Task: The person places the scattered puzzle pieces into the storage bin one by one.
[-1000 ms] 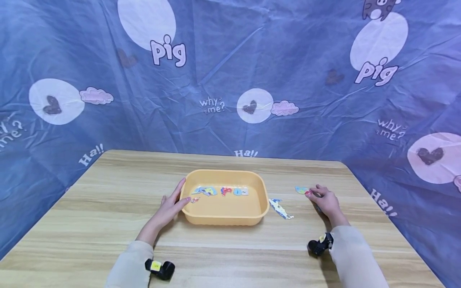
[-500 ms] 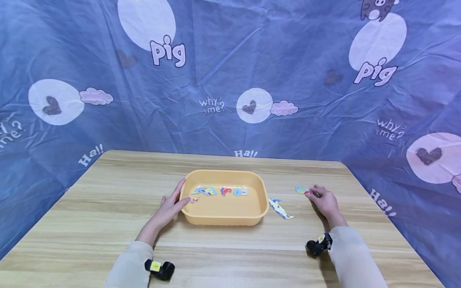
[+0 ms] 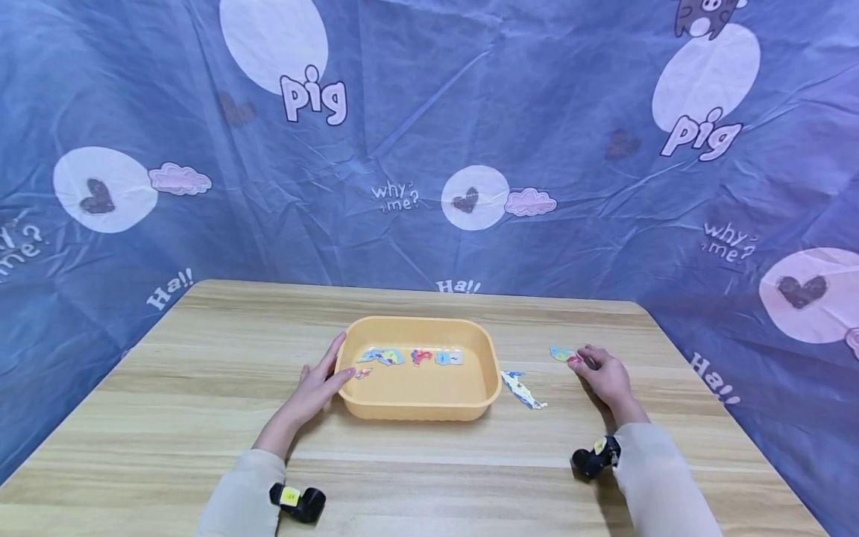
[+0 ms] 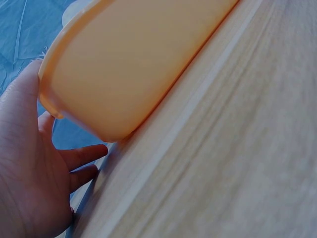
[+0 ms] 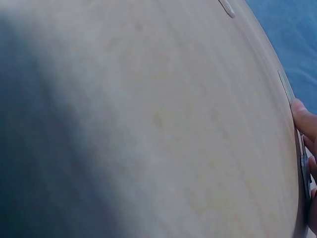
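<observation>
A shallow orange-yellow plastic tray [image 3: 419, 410] stands mid-table with several small printed puzzle pieces on its floor. My left hand [image 3: 321, 384] grips the tray's left end, thumb over the rim and fingers along the outside wall; the left wrist view shows this hand [image 4: 34, 158] against the tray's corner [image 4: 133, 64]. Far to the right, my right hand [image 3: 606, 375] has bent fingers and its fingertips at the red end of a blue-green flat puzzle piece [image 3: 561, 354]. In the right wrist view the thumb [image 5: 303, 116] meets that thin piece [image 5: 285, 85]; a second dark edge [image 5: 304, 173] shows under the fingers.
Between the tray and my right hand lies a long white-and-blue piece [image 3: 522, 389] on the wooden table [image 3: 429, 477]. Behind the table hangs a blue printed cloth [image 3: 403, 246]. Black wrist cameras [image 3: 300, 503] are strapped over both sleeves.
My right hand has shifted very slightly, and a blue patch seen beneath it a second ago is now hidden. The left hand and tray stay where they were.
</observation>
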`<act>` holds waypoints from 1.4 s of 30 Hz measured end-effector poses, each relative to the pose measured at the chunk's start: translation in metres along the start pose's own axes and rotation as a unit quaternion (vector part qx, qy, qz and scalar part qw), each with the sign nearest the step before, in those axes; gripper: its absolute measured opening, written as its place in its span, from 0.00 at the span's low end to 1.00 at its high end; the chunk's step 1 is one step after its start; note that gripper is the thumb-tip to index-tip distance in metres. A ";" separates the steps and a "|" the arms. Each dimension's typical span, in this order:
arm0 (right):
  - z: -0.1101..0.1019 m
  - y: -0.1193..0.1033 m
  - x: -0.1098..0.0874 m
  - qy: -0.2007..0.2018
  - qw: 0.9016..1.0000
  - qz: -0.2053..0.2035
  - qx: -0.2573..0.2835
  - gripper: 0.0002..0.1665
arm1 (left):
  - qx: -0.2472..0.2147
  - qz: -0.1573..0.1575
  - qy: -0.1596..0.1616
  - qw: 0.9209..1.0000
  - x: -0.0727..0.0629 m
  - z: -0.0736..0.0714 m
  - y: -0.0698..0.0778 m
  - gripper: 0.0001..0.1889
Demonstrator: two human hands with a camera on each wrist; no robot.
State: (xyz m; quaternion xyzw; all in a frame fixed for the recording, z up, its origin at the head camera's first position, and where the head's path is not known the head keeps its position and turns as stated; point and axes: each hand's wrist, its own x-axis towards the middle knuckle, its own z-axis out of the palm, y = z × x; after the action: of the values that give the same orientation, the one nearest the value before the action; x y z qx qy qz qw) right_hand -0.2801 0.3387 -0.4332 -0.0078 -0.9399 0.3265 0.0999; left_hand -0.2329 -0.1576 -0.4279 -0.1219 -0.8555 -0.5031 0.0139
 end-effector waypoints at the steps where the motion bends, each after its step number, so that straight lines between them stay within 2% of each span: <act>1: 0.000 0.000 0.000 -0.002 1.000 0.000 -0.003 0.32 | -0.001 0.000 -0.001 1.000 0.000 0.000 0.000 0.36; 7: -0.003 -0.004 0.001 -0.028 0.999 -0.006 -0.030 0.36 | -0.003 -0.001 -0.005 1.000 0.000 -0.001 0.001 0.35; 14: -0.004 -0.005 0.003 -0.057 0.997 -0.005 -0.049 0.34 | -0.003 -0.003 -0.003 1.000 -0.001 -0.001 0.000 0.35; 27: -0.003 -0.005 0.001 -0.040 0.998 -0.006 -0.044 0.33 | -0.003 -0.002 -0.004 1.000 -0.001 -0.001 0.000 0.36; 31: -0.003 -0.005 -0.001 -0.032 0.999 -0.002 -0.022 0.32 | -0.002 -0.005 -0.005 1.000 -0.001 -0.001 0.000 0.36; 37: -0.003 -0.004 -0.002 -0.024 0.998 0.019 0.047 0.33 | 0.004 0.000 -0.003 1.000 -0.001 0.001 0.000 0.35; 42: -0.004 -0.003 -0.002 0.009 0.998 0.025 0.056 0.32 | 0.002 -0.001 -0.004 1.000 -0.001 0.001 0.000 0.36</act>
State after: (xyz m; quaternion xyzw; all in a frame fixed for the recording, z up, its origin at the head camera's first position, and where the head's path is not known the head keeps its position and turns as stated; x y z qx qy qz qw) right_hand -0.2768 0.3385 -0.4286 -0.0286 -0.9186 0.3813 0.1001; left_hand -0.2316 -0.1574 -0.4286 -0.1227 -0.8569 -0.5006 0.0097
